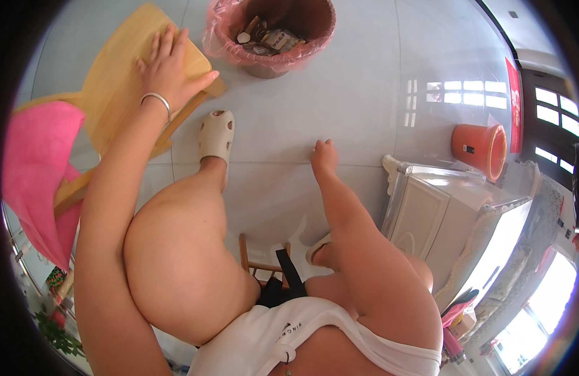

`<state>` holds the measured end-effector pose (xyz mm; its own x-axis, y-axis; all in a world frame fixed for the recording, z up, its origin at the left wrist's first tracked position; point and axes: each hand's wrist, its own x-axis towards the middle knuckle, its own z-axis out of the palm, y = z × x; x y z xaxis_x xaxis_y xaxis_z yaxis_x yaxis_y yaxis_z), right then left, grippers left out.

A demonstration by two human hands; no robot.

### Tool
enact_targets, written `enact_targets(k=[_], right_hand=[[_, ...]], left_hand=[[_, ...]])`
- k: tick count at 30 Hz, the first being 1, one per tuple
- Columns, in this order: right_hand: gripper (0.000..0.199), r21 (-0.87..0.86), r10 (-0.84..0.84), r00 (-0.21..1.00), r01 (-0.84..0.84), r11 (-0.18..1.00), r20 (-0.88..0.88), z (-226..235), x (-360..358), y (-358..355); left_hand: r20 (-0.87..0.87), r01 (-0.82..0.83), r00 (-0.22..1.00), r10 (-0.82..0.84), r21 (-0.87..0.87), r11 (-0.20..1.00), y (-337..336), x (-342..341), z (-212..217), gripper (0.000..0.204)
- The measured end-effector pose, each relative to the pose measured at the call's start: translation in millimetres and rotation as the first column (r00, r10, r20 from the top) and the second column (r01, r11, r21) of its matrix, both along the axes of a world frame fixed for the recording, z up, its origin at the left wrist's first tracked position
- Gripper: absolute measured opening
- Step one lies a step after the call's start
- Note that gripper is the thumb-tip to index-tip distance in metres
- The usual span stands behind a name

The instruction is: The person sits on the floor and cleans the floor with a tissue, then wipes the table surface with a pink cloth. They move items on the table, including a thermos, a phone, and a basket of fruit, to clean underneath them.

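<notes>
My left hand (166,70) lies flat with fingers spread on the seat of a light wooden chair (117,66), at the upper left. A silvery bangle (158,100) circles that wrist. Over the grey tiled floor, my right hand (325,155) hangs in front of me with its fingers curled in. Whatever it may hold is hidden behind the fingers. Draped over the chair's left side is a bright pink cloth (45,169). Beyond the chair stands a bin (270,69) lined with pink plastic, with wrappers and other rubbish inside.
A beige clog (217,136) is on my left foot, near the chair. To the right are a white cabinet (417,213) and an orange bucket (477,147). Part of a small wooden seat (244,252) shows beneath me. Green leaves (54,332) appear at the lower left.
</notes>
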<state>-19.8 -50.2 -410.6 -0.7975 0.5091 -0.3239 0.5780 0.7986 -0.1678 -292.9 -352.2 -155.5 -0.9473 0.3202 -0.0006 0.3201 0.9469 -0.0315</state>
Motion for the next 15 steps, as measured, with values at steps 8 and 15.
enact_targets(k=[8, 15], right_hand=[[0.003, -0.769, -0.82, 0.514, 0.621, 0.153, 0.252, -9, 8, -7], [0.007, -0.774, -0.754, 0.224, -0.001, -0.633, 0.617, 19, -15, 90]], left_hand=[[-0.008, 0.003, 1.0, -0.003, 0.015, 1.0, -2, 2, 2, 0.104], [0.001, -0.029, 1.0, 0.029, 0.015, 0.999, -7, 4, 5, 0.101]])
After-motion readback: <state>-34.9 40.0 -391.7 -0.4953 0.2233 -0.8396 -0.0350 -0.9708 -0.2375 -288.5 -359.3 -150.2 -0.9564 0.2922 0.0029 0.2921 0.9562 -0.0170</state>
